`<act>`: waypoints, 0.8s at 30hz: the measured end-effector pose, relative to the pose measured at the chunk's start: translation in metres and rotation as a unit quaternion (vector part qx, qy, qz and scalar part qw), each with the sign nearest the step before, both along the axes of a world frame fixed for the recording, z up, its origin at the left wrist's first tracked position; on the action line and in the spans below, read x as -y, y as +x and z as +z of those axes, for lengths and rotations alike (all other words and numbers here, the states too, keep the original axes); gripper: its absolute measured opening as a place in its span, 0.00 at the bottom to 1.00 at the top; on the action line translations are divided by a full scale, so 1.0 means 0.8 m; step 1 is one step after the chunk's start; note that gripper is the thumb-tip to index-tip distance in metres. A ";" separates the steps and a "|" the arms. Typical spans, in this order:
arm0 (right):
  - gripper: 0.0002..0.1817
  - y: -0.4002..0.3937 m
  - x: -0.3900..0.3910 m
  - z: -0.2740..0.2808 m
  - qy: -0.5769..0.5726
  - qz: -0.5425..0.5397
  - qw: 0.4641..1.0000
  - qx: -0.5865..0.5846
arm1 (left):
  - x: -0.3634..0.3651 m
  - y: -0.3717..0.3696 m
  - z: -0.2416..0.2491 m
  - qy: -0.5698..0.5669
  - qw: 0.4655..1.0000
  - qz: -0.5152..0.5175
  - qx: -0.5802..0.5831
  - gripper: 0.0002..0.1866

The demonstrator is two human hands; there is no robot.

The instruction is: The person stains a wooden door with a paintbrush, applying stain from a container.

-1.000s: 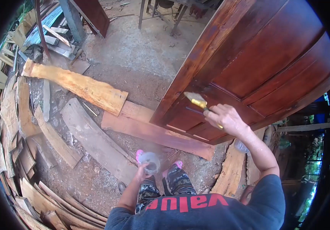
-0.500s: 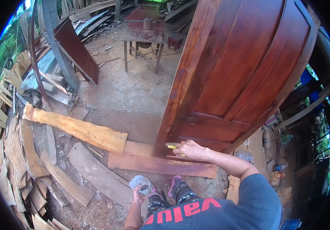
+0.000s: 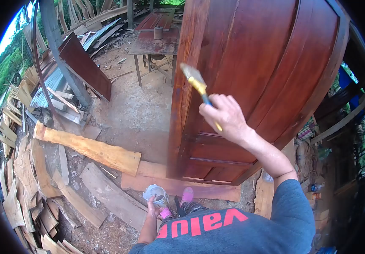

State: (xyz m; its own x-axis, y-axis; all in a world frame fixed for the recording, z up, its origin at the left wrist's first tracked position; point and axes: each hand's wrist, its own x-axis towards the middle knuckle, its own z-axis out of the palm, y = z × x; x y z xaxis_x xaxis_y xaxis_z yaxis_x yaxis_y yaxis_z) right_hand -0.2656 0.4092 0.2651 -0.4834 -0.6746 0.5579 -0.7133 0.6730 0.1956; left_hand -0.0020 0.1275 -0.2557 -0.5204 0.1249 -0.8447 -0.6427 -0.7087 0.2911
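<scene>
My right hand point(image 3: 226, 116) is closed around the handle of a paintbrush point(image 3: 196, 84), which has a yellow ferrule and pale bristles. The bristles point up and left, overlapping the edge of a large reddish-brown wooden door point(image 3: 250, 76) in this view. The door stands upright with raised panels and a curved top. Low in front of my body, my left hand point(image 3: 152, 207) grips a whitish plastic tub point(image 3: 156, 195) by its side. Something dark shows inside the tub.
Flat boards point(image 3: 178, 187) lie under and before the door. A pale live-edge plank point(image 3: 91, 148) stretches left. Scrap wood point(image 3: 26, 186) is heaped at far left. A brown panel point(image 3: 85, 65) leans on a post point(image 3: 59, 51); a table point(image 3: 153, 44) stands behind.
My right hand has lifted the paintbrush from the door's lower part to higher along its left edge. The left hand still holds the tub low. The view has shifted slightly.
</scene>
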 end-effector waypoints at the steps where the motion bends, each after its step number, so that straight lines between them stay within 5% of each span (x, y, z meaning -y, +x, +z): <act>1: 0.08 0.019 -0.006 -0.038 0.074 0.044 0.982 0.171 | -0.009 -0.012 0.004 -0.002 1.000 0.002 -0.007 0.37; 3: 0.10 0.024 -0.033 -0.114 0.091 0.167 0.890 0.413 | -0.026 -0.042 0.021 -0.017 0.999 -0.041 -0.016 0.37; 5: 0.09 0.013 -0.044 -0.103 0.171 0.197 0.851 0.455 | -0.040 -0.068 0.037 -0.018 0.998 -0.054 -0.037 0.37; 7: 0.09 -0.022 -0.051 -0.031 0.151 0.194 0.883 0.401 | -0.051 -0.087 0.052 -0.021 0.996 -0.064 -0.051 0.36; 10: 0.05 -0.066 -0.050 0.138 0.100 0.096 0.988 0.065 | -0.063 -0.113 0.069 -0.005 0.997 -0.050 -0.061 0.37; 13: 0.06 -0.131 -0.059 0.247 -0.088 0.076 0.938 -0.327 | -0.063 -0.142 0.074 0.025 0.996 -0.041 -0.075 0.36; 16: 0.08 -0.119 -0.044 0.236 -0.086 0.039 0.944 -0.315 | -0.053 -0.174 0.104 0.008 0.995 -0.034 -0.097 0.37; 18: 0.06 -0.084 -0.032 0.180 0.103 0.117 0.988 -0.017 | -0.032 -0.194 0.101 0.006 0.994 -0.036 -0.105 0.39; 20: 0.08 -0.064 -0.034 0.125 0.212 0.176 0.923 0.267 | -0.004 -0.214 0.098 0.013 0.992 -0.055 -0.113 0.39; 22: 0.08 -0.059 -0.027 0.133 0.280 0.153 0.849 0.421 | 0.026 -0.237 0.109 0.018 0.992 -0.058 -0.108 0.39; 24: 0.07 -0.080 -0.013 0.183 0.251 0.130 0.870 0.403 | 0.056 -0.263 0.100 0.022 0.989 -0.077 -0.125 0.39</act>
